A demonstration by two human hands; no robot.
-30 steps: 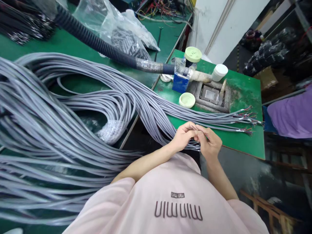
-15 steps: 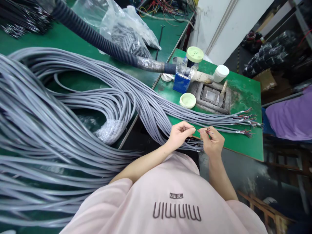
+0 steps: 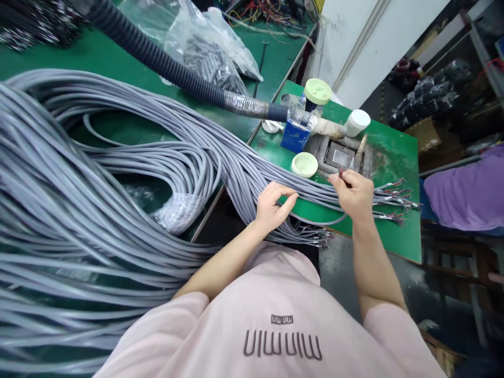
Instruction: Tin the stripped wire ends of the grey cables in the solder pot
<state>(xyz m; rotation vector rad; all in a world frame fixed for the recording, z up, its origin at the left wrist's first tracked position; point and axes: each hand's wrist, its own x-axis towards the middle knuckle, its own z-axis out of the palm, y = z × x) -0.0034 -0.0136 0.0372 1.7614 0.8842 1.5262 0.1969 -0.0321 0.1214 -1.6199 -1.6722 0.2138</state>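
My right hand (image 3: 354,194) is closed on the end of a grey cable (image 3: 329,223), with its reddish wire ends standing up above the thumb and forefinger. This hand is just in front of the solder pot (image 3: 342,157). To the left, above the grey cables, my left hand (image 3: 273,206) has its thumb and forefinger tips together; whether anything small is between them I cannot make out. Below the hands, at the table edge, lies a bunch of stripped cable ends (image 3: 325,239). More stripped ends (image 3: 396,194) with coloured wires lie to the right.
A large bundle of grey cables (image 3: 118,210) covers the left side. A black corrugated hose (image 3: 157,63) ends at the pot beside a blue box (image 3: 295,135). An open pale-green tub (image 3: 304,165) and a white tub (image 3: 357,122) stand close by. A person in purple (image 3: 466,191) is at right.
My hands have moved apart. The right one has carried the cable end up and right towards the solder pot; the left has drawn back leftwards from the wires.
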